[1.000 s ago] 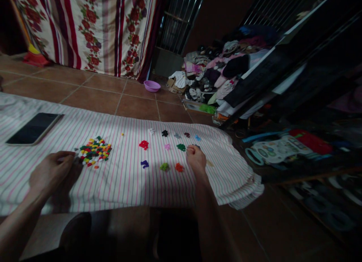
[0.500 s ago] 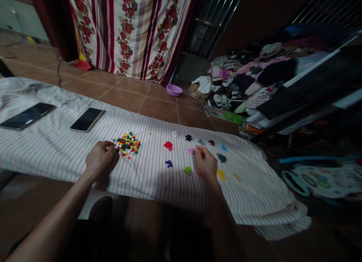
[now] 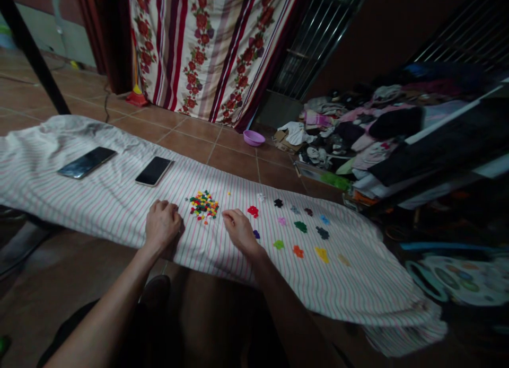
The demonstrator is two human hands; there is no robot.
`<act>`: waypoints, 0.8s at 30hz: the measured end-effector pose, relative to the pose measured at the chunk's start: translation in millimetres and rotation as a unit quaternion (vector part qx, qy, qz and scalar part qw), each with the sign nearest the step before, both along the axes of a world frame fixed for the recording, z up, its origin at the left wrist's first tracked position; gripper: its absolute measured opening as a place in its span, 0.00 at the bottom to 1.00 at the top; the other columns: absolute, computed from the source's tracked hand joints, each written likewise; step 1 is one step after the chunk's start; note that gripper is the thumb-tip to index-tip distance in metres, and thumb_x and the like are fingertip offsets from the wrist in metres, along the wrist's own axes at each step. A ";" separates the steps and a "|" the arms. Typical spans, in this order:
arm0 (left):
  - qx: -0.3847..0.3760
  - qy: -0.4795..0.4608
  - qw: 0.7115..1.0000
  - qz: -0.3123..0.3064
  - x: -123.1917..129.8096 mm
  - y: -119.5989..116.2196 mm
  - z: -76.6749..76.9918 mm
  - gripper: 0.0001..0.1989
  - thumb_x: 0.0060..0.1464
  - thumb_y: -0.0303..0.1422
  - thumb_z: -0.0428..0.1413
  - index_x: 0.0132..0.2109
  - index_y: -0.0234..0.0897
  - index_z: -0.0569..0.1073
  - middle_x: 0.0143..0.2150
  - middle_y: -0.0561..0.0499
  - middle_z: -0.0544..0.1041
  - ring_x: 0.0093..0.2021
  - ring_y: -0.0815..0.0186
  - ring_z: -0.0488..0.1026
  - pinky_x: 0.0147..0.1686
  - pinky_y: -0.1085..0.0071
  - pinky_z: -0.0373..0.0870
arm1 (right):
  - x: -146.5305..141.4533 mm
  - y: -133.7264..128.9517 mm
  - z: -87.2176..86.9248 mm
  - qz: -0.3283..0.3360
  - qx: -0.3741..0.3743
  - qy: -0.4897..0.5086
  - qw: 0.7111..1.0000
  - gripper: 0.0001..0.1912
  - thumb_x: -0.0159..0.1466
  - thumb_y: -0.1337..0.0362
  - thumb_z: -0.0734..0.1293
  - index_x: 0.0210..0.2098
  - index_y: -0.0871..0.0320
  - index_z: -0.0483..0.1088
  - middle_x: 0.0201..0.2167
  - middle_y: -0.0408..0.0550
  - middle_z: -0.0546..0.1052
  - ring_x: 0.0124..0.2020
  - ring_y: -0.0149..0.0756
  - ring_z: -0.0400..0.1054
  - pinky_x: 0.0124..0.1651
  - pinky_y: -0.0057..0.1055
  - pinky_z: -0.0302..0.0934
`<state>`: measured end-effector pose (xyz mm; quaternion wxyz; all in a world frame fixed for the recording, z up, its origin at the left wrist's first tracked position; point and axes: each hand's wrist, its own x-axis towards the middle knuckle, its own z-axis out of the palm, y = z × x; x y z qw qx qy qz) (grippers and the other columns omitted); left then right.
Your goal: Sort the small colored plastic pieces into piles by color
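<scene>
On a striped cloth [image 3: 119, 209] lies a pile of small multicoloured beads or pieces [image 3: 204, 206]. My left hand [image 3: 162, 222] rests left of and nearer than the pile, fingers curled; whatever they may hold is hidden. Just right of the pile hovers my right hand [image 3: 239, 229], thumb and fingers drawn together, too small to show anything between them. Further right are single-colour heaps, among them red [image 3: 253, 211], pink [image 3: 282, 221], dark green [image 3: 300, 227], lime green [image 3: 278, 244], orange [image 3: 298, 251] and yellow [image 3: 322, 254]. A purple heap [image 3: 256, 234] is partly behind my right hand.
Two phones, one larger [image 3: 87, 162] and one smaller [image 3: 154, 171], lie on the cloth at left. Beyond its far edge, a purple basin [image 3: 253, 138] stands on the tiled floor. A heap of clothes [image 3: 358, 119] is at the right, and a striped floral curtain [image 3: 207, 55] hangs behind.
My right hand has moved left from the pink heap to beside the mixed pile, uncovering the dark green and orange heaps. My left hand has drawn slightly back from the pile. The view has shifted.
</scene>
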<state>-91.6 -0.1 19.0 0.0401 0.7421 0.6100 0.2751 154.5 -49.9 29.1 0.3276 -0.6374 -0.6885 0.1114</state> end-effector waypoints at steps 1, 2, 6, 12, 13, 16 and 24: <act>0.005 0.002 1.000 -0.011 -2.5 1.2 -2.7 0.17 0.55 0.32 0.47 0.42 0.34 0.79 0.47 0.38 0.78 0.55 0.51 0.70 0.60 0.54 0.64 | -3.8 5.6 -0.3 -0.010 0.001 0.001 1.000 0.13 0.63 0.70 0.60 0.40 0.56 0.77 0.37 0.49 0.77 0.40 0.36 0.72 0.47 0.32 0.66; 0.009 0.004 1.000 -0.020 -4.8 2.5 -4.8 0.16 0.55 0.32 0.48 0.42 0.35 0.79 0.46 0.39 0.79 0.55 0.51 0.70 0.60 0.54 0.63 | -6.9 10.8 -0.6 -0.020 0.002 0.002 1.000 0.14 0.63 0.71 0.60 0.39 0.56 0.77 0.37 0.49 0.77 0.41 0.36 0.72 0.48 0.32 0.65; 0.010 0.016 0.999 -0.035 -11.6 7.6 -7.3 0.16 0.55 0.32 0.47 0.41 0.35 0.79 0.45 0.39 0.79 0.53 0.52 0.71 0.60 0.54 0.63 | -15.0 26.6 -3.5 -0.037 -0.012 -0.004 0.999 0.14 0.62 0.73 0.61 0.38 0.55 0.77 0.37 0.48 0.77 0.41 0.36 0.71 0.49 0.32 0.65; -0.001 0.016 0.998 -0.057 -14.1 10.3 -3.9 0.18 0.56 0.32 0.45 0.40 0.32 0.79 0.45 0.37 0.79 0.53 0.52 0.71 0.61 0.55 0.63 | -21.8 32.1 -19.3 -0.078 0.003 -0.011 0.997 0.15 0.63 0.72 0.59 0.39 0.55 0.77 0.37 0.47 0.76 0.41 0.36 0.70 0.49 0.33 0.65; -0.004 0.012 0.998 -0.058 -13.6 9.5 -3.5 0.18 0.57 0.32 0.46 0.40 0.32 0.79 0.45 0.37 0.79 0.53 0.51 0.71 0.61 0.55 0.62 | -22.8 31.4 -22.2 -0.087 0.012 -0.010 0.996 0.16 0.63 0.72 0.58 0.39 0.54 0.76 0.37 0.47 0.76 0.40 0.36 0.70 0.48 0.32 0.65; -0.011 0.002 0.999 -0.051 -11.0 5.5 -2.6 0.17 0.57 0.33 0.46 0.40 0.34 0.79 0.45 0.38 0.80 0.53 0.51 0.71 0.61 0.53 0.63 | -25.4 28.8 -28.2 -0.112 0.031 -0.007 0.993 0.15 0.64 0.70 0.58 0.40 0.55 0.76 0.38 0.48 0.76 0.41 0.37 0.70 0.48 0.32 0.65; -0.025 -0.004 0.999 -0.046 -4.6 1.6 4.2 0.17 0.57 0.32 0.46 0.40 0.33 0.80 0.43 0.38 0.80 0.54 0.52 0.72 0.63 0.56 0.62 | -29.0 29.6 -29.3 -0.135 0.036 -0.012 0.990 0.17 0.67 0.68 0.55 0.48 0.57 0.73 0.44 0.52 0.77 0.46 0.39 0.70 0.52 0.34 0.63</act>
